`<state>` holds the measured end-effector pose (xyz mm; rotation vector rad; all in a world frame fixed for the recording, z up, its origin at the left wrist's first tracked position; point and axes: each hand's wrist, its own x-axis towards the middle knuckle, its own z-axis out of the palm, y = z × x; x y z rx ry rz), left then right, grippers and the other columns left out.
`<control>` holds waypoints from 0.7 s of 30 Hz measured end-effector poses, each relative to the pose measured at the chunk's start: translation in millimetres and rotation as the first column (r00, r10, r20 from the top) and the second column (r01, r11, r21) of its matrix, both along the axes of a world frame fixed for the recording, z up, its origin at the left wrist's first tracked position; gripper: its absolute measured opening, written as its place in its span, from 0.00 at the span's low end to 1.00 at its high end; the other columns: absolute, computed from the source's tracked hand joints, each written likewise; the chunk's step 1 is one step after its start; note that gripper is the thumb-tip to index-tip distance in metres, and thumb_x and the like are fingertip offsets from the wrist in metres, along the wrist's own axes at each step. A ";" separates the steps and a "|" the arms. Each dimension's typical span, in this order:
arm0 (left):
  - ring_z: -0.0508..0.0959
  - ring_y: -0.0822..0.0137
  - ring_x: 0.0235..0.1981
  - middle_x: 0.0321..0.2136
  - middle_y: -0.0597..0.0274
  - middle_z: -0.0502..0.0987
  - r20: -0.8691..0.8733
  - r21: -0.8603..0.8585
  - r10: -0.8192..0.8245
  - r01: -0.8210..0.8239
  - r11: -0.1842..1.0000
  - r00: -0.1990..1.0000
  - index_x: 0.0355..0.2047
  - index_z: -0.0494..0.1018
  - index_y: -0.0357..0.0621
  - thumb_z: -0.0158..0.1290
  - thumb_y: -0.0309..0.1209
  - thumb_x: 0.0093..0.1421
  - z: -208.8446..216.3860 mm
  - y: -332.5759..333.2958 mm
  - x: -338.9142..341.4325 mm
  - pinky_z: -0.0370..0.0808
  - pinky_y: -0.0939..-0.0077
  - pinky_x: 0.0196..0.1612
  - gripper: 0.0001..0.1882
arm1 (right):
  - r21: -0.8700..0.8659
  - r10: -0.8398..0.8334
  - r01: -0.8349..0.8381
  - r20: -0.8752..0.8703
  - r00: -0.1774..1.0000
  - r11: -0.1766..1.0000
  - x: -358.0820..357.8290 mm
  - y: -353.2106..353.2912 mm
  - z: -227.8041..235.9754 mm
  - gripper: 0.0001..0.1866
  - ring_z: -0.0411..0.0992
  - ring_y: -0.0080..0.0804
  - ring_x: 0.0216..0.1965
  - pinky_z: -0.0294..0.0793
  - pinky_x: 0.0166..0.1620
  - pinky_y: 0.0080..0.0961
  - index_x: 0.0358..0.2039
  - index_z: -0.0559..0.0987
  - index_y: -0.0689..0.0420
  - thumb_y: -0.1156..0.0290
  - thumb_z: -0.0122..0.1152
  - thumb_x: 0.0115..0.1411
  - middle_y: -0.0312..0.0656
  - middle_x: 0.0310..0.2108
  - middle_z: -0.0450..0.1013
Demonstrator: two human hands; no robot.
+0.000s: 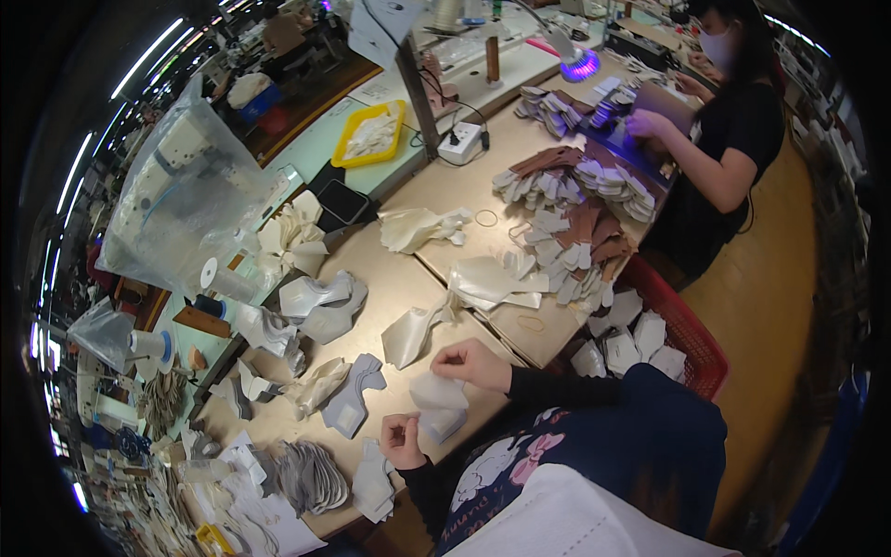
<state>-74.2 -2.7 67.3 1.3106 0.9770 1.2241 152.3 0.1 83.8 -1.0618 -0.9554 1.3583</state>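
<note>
Tan worktable [385, 288] fills the middle; at its near edge the right hand [475, 364] pinches a white cut piece [436, 394], the left hand [402, 442] curled beside it, whether gripping I cannot tell.

Off-white piece [440, 394], yellow tray [364, 161], red basket [703, 353]

Pale, only partly legible lettering [471, 527] marks the dark-blue cartoon-printed garment [599, 441], below and right of the fingers [400, 424] of the left hand [403, 444].

Black sleeves [543, 384], navy printed garment [599, 441]
</note>
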 end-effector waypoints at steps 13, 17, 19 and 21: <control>0.68 0.70 0.19 0.17 0.60 0.70 0.523 0.118 -0.026 -0.042 0.992 0.852 0.29 0.63 0.43 0.51 0.14 0.55 9.1 22.8 -66.4 0.67 0.77 0.26 0.11 | 0.061 -0.633 0.654 -0.193 0.749 0.754 96.7 16.3 27.2 0.08 0.69 0.14 0.32 0.70 0.39 0.15 0.39 0.78 0.62 0.71 0.55 0.68 0.28 0.30 0.72; 0.62 0.72 0.14 0.12 0.64 0.64 0.504 0.341 -0.439 0.295 0.892 0.744 0.28 0.62 0.43 0.49 0.31 0.65 7.1 27.5 -85.1 0.60 0.77 0.22 0.10 | 0.172 -0.732 0.761 -0.210 0.648 0.625 109.0 6.4 42.4 0.09 0.72 0.18 0.32 0.73 0.39 0.18 0.37 0.78 0.64 0.71 0.56 0.67 0.32 0.31 0.74; 0.59 0.72 0.13 0.12 0.65 0.63 0.363 0.332 -0.458 0.347 0.877 0.811 0.33 0.65 0.42 0.43 0.42 0.68 -1.0 25.6 -73.5 0.58 0.74 0.23 0.15 | 0.264 -0.669 0.658 -0.060 0.741 0.705 89.6 2.4 45.7 0.07 0.71 0.18 0.33 0.73 0.40 0.18 0.38 0.78 0.62 0.71 0.57 0.66 0.32 0.33 0.74; 0.58 0.68 0.14 0.11 0.65 0.61 0.605 -0.077 -0.495 0.664 0.743 0.624 0.46 0.70 0.41 0.38 0.54 0.68 -4.7 30.0 -55.5 0.59 0.65 0.23 0.27 | 0.421 -0.579 0.480 0.144 0.802 0.770 60.3 -3.9 46.2 0.06 0.73 0.22 0.34 0.74 0.39 0.21 0.38 0.78 0.61 0.72 0.57 0.65 0.35 0.33 0.75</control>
